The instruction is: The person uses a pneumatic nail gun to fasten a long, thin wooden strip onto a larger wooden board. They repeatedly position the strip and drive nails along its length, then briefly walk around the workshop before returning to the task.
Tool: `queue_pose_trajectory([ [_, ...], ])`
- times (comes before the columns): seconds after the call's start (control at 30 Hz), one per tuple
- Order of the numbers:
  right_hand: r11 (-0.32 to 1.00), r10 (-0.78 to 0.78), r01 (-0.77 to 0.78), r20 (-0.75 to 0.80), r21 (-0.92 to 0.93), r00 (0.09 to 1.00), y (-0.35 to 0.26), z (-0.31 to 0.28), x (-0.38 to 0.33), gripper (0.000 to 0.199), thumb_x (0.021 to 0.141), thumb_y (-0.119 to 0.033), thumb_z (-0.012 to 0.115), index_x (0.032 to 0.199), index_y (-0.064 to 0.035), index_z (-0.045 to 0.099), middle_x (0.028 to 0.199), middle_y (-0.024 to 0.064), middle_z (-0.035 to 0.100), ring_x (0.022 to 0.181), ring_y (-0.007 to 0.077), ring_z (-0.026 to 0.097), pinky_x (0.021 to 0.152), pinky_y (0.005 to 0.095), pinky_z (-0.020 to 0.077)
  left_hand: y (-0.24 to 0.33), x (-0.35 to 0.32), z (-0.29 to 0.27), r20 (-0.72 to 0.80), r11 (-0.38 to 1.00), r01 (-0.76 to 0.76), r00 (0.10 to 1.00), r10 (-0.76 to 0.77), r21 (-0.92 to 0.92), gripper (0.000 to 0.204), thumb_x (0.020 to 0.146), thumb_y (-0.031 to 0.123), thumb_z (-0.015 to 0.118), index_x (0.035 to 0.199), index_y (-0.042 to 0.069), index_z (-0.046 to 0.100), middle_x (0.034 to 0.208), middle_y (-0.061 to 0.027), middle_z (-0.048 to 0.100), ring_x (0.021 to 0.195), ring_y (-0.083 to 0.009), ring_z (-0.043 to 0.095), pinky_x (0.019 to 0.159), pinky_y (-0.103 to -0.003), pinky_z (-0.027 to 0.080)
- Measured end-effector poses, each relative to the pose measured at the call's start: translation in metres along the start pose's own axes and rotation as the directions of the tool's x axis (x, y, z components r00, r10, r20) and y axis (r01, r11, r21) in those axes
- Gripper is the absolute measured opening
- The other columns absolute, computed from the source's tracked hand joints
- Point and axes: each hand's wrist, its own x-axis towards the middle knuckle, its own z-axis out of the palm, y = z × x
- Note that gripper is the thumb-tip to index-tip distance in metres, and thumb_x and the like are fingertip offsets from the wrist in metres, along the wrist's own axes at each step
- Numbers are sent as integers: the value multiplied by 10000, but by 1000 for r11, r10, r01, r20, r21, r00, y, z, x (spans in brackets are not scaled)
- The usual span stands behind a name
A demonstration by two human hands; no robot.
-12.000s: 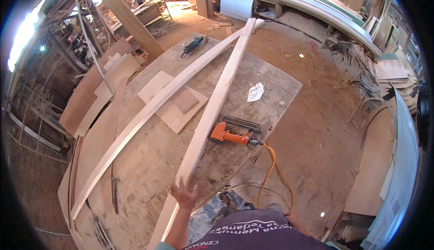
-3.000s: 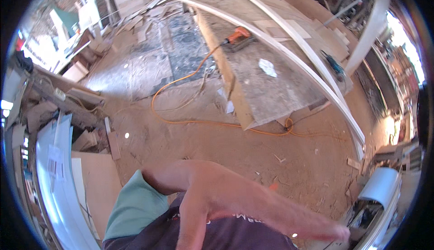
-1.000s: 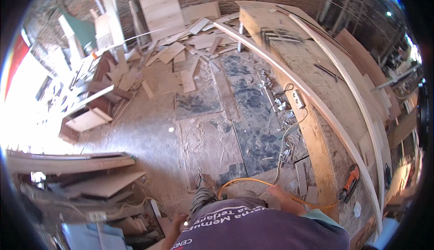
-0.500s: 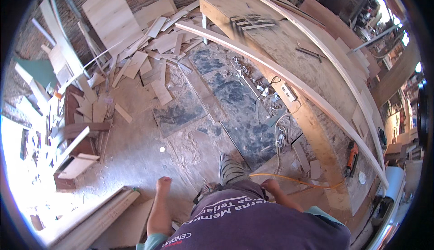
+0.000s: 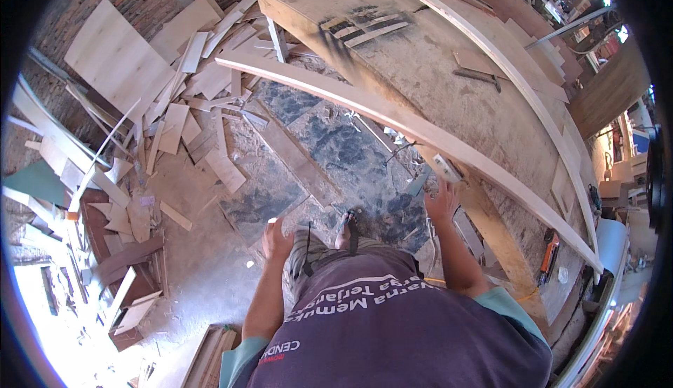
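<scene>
My left hand (image 5: 277, 239) hangs low over the dusty floor, empty, with its fingers loosely bent and the thumb apart. Reaching forward on the right, my right hand (image 5: 440, 204) has its fingers spread and holds nothing. Just beyond its fingertips is a white power socket strip (image 5: 446, 168) on the side of the workbench (image 5: 456, 86); whether they touch cannot be made out. A long pale wooden strip (image 5: 378, 104) runs along the bench's near edge, its far end jutting past it. A second long strip (image 5: 491, 58) lies curved across the benchtop.
Scrap boards (image 5: 175, 128) are heaped by the brick wall at left. A flat plank (image 5: 294, 153) lies on the floor ahead. An orange-and-black tool (image 5: 549, 256) rests at the bench's near right end. Stacked wooden boards (image 5: 203, 360) stand at lower left.
I have stepped forward, and the bench is closer. My right hand has come up and forward toward the socket strip, its fingers spreading. My left hand has moved forward and loosened.
</scene>
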Motion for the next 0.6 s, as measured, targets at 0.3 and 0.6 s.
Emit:
queue_pose_trajectory([
  [0.3, 952, -175, 214, 187, -219, 967, -67, -20, 169, 967, 773, -256, 908, 1616, -279, 436, 1634, 84, 437, 1540, 339, 388, 1251, 636, 297, 134, 313, -50, 39, 852, -496, 867, 497, 170, 1044, 740, 282, 910, 1641, 171, 393, 1633, -163, 412, 1508, -376, 396, 1229, -577, 347],
  [0.6, 950, -149, 173, 109, -260, 983, -69, 26, 202, 691, 717, -41, 785, 1356, -208, 582, 1295, 88, 579, 1266, 349, 578, 1010, 511, 514, 190, 495, -10, 392, 554, -745, 666, 634, 371, 1058, 784, 338, 888, 1679, 226, 335, 1718, -114, 320, 1606, -335, 266, 1290, -648, 191],
])
